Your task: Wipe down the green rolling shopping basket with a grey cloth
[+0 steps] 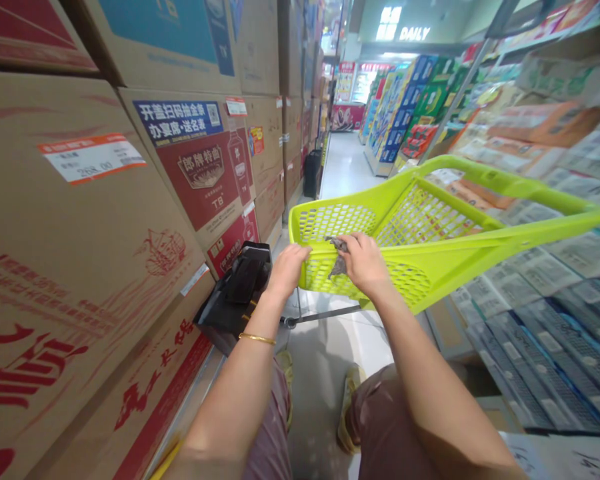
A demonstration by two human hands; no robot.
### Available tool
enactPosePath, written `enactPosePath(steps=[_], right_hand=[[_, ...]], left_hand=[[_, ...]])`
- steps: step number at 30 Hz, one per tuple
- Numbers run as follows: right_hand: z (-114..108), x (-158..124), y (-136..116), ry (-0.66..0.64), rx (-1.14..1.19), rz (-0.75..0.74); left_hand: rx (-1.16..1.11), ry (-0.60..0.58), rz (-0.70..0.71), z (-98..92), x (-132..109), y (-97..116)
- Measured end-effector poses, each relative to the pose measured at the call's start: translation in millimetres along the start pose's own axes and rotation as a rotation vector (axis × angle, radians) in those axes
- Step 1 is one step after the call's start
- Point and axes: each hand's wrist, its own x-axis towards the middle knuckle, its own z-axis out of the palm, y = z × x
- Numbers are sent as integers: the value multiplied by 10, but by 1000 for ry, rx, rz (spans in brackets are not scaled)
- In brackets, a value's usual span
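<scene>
A lime-green plastic shopping cart basket (430, 220) stands just ahead of me in a shop aisle. My left hand (286, 267) is closed over the near rim of the basket at its left corner; a gold bangle sits on that wrist. My right hand (363, 261) rests on the same rim a little to the right, fingers closed on a small grey cloth (338, 257) pressed against the mesh wall. The cart's metal frame (320, 315) shows below the basket.
Stacked cardboard cartons (130, 220) with red print and price labels wall the left side. A black box (240, 287) lies low on the left. Shelves of packaged goods (555, 320) line the right. The white-tiled aisle (345, 163) runs ahead to a dark bin (311, 172).
</scene>
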Motion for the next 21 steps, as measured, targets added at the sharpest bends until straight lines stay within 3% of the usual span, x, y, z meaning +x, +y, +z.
enactPosePath(steps=[12,21], right_hand=[[365,39,-725,27,32,-29],[312,42,-447,-41,-61,-124]], left_hand=[[-214,35,-19,-33,0,105],[-97,14,-40,-37,-28,53]])
